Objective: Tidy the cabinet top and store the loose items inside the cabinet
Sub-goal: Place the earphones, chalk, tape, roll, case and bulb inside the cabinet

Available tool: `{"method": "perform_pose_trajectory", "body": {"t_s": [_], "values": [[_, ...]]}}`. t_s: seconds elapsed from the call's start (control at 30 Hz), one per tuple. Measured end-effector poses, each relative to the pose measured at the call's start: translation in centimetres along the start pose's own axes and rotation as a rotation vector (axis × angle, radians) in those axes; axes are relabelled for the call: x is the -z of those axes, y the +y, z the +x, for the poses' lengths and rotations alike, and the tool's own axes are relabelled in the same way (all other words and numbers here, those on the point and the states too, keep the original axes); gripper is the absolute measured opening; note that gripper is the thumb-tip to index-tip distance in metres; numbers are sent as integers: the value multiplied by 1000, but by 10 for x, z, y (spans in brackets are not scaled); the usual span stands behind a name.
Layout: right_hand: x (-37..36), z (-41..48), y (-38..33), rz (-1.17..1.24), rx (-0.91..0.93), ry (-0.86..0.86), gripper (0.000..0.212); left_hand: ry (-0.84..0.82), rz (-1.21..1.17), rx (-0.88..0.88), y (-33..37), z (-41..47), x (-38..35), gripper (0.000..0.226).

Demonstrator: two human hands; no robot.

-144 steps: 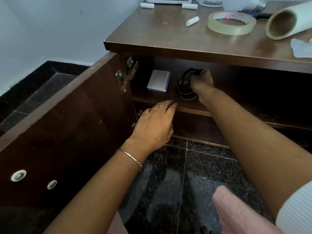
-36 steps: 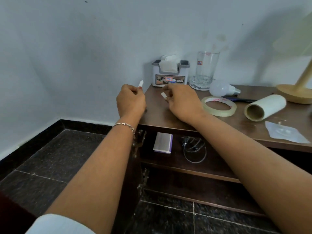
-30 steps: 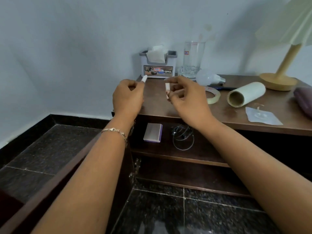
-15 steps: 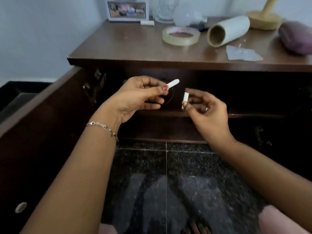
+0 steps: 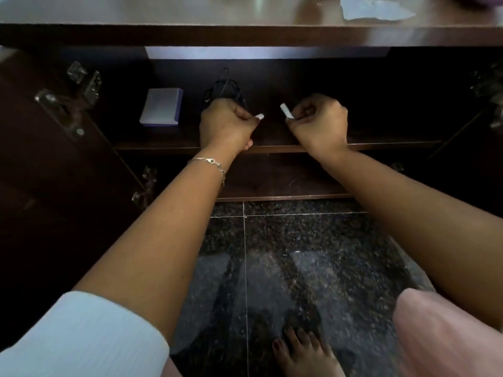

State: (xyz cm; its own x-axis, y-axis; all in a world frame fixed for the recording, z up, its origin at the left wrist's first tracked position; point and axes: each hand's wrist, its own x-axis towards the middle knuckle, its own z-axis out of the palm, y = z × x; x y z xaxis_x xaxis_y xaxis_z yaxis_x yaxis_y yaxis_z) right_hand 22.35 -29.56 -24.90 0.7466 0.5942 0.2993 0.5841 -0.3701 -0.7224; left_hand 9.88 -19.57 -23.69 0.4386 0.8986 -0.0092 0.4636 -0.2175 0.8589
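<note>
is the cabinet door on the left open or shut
Open. The left door is swung out toward the floor side, hinges exposed, and the shelf inside is in plain view.

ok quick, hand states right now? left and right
Left hand: closed, pinching a white chalk piece over the cabinet shelf.
Right hand: closed, pinching a second white chalk piece.
</note>
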Motion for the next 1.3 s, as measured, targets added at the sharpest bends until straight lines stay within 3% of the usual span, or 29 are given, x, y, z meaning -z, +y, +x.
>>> {"method": "perform_pose_trajectory", "body": {"t_s": [0.13, 0.3, 0.53, 0.67, 0.9, 1.3], "values": [[-4, 15, -10, -88, -67, -13, 12, 26, 331, -172, 9, 17, -11, 23], [-11, 21, -15, -138, -136, -38, 18, 56, 487, -233, 12, 29, -15, 27], [-9, 12, -13, -69, -175, -31, 12, 46, 440, -233, 10, 19, -5, 19], [0, 0, -14, -25, -168, 14, 13, 109, 329, -259, 8, 3, 2, 23], [22, -36, -33, 144, -96, 49, 14, 176, 271, -317, 24, -37, 31, 10], [58, -62, -108, 365, 239, 122, 12, 338, 279, -590, 76, -71, 92, 11]]}}
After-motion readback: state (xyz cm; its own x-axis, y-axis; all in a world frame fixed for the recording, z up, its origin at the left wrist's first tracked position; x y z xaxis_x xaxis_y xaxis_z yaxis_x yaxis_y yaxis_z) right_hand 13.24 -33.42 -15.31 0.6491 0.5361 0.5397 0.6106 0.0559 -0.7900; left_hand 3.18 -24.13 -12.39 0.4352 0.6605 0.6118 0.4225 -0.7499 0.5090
